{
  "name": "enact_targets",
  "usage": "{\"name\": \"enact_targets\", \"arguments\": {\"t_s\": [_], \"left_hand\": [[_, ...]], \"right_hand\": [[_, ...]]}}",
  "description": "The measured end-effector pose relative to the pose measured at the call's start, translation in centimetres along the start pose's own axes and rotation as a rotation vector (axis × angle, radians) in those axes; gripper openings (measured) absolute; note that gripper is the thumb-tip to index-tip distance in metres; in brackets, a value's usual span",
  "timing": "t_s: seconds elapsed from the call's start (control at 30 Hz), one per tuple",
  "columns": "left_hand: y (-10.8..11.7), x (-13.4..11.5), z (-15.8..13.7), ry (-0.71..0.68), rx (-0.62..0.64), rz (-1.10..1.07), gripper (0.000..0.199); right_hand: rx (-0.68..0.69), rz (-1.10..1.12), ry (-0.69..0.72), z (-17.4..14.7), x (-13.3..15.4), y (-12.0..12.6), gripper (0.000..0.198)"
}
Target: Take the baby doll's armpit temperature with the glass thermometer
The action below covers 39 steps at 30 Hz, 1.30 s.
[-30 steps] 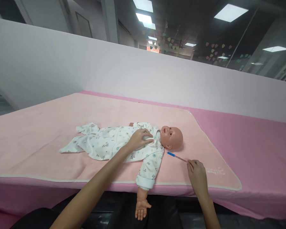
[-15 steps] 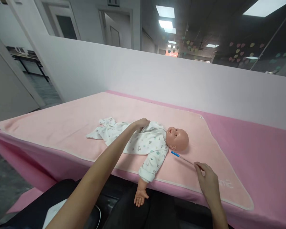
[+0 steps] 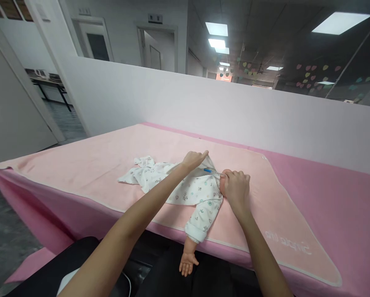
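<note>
A baby doll lies on its back in a white patterned romper, its head to the right and largely covered by my right hand. One bare doll arm hangs over the table's front edge. My left hand is closed on the romper's front flap and holds it raised near the neck. In my right hand, above the doll's head, is a slim thermometer with a blue end. That blue end points left, by the lifted cloth; whether it touches the doll I cannot tell.
A pale pink blanket with lettering covers much of the table, over a darker pink cloth. Behind stands a low white wall with glass above. My lap is below the front edge.
My right hand has moved up and left, carrying the thermometer from beside the doll's head to the romper's neck. My left hand has lifted the flap higher, towards the neck.
</note>
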<state>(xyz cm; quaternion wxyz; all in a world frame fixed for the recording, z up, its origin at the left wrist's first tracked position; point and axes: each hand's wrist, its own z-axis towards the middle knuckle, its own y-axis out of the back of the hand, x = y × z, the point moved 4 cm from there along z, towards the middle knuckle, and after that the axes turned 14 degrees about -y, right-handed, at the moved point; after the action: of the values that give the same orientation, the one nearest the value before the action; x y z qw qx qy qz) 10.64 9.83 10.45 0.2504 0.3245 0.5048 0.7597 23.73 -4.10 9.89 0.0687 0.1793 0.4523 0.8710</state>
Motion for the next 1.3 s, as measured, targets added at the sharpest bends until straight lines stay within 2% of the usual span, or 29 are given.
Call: {"name": "enact_targets", "arguments": {"t_s": [0.2, 0.5, 0.7, 0.8, 0.87, 0.93, 1.07, 1.17, 1.3], "left_hand": [[0.2, -0.4, -0.3, -0.140, -0.090, 0.037, 0.024], [0.4, -0.8, -0.8, -0.192, -0.081, 0.060, 0.025], [0.4, -1.5, -0.8, -0.276, -0.121, 0.058, 0.024], [0.4, -2.1, -1.1, -0.330, -0.117, 0.065, 0.024], [0.3, -2.5, -1.6, -0.343, -0.126, 0.062, 0.025], [0.2, -2.8, -2.4, -0.353, -0.157, 0.039, 0.025], [-0.1, -2.4, -5.5, -0.375, -0.181, 0.035, 0.031], [-0.4, -0.3, -8.4, -0.252, -0.130, 0.075, 0.040], [-0.2, 2.2, -11.8, -0.279, -0.106, 0.084, 0.030]], "right_hand": [[0.119, -0.220, 0.062, 1.9, 3.7, -2.3, 0.027], [0.145, -0.223, 0.011, 3.6, 4.6, -0.6, 0.030], [0.298, -0.221, 0.006, 3.9, 5.3, -4.4, 0.031], [0.299, -0.203, -0.021, 4.2, 5.3, -5.7, 0.030], [0.261, -0.182, 0.025, 4.3, 5.2, -5.6, 0.027], [0.248, -0.177, 0.122, 4.3, 5.1, -5.1, 0.025], [0.312, -0.219, 0.274, 4.1, 4.3, -3.7, 0.026], [0.303, -0.243, 0.305, 3.7, 3.5, -2.8, 0.027], [0.295, -0.240, 0.369, 2.5, 3.0, -2.8, 0.028]]}}
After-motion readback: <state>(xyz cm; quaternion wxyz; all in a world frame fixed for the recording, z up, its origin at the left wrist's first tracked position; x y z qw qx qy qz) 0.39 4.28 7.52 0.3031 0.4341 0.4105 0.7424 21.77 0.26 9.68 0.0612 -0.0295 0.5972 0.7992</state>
